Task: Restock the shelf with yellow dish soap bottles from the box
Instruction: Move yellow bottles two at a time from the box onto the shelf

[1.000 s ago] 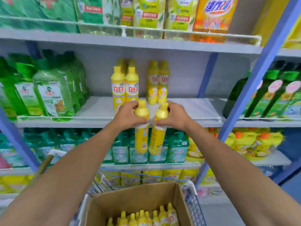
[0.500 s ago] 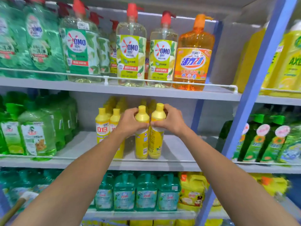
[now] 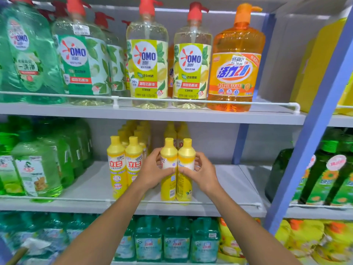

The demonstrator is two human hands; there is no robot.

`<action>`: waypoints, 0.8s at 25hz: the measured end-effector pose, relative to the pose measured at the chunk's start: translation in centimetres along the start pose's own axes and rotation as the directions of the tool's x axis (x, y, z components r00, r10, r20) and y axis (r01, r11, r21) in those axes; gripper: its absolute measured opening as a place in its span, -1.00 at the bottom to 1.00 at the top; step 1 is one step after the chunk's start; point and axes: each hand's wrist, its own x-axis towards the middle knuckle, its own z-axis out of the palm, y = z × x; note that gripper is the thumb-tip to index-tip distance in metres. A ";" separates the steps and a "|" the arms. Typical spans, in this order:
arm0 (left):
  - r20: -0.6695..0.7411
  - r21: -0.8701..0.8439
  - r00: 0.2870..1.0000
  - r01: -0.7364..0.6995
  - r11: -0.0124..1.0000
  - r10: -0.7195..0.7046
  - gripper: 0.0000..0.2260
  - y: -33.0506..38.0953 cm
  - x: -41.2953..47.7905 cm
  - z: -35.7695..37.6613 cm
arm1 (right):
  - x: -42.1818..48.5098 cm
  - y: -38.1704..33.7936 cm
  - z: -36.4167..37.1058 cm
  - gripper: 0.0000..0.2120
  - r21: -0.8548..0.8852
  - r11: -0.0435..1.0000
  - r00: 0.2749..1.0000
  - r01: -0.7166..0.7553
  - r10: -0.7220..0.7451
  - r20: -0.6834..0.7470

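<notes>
Shelf, two yellow bottles gripped upright, touching

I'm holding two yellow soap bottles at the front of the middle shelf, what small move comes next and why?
Probably turn both held bottles around before letting go: your left hand and right hand grip them back labels outward, while the neighbouring yellow bottles show red front lettering.
</notes>
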 end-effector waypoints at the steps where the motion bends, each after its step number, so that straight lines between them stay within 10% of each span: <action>1: 0.047 -0.031 0.998 0.031 0.999 -0.029 -0.41 -0.6 -0.5 0.0 | -0.5 0.9 0.3 -0.39 0.034 0.999 1.000 -0.024 0.024 -0.013; 14: -0.095 -0.100 0.994 0.049 0.994 -0.059 -0.49 -5.2 -2.8 2.3 | -2.8 2.4 3.9 -0.41 0.007 0.996 0.971 -0.091 0.090 -0.221; 20: 0.107 -0.113 0.991 0.097 0.989 -0.085 -0.46 -5.5 -2.8 1.0 | -4.0 3.8 2.7 -0.43 0.058 0.993 0.993 -0.107 0.105 0.048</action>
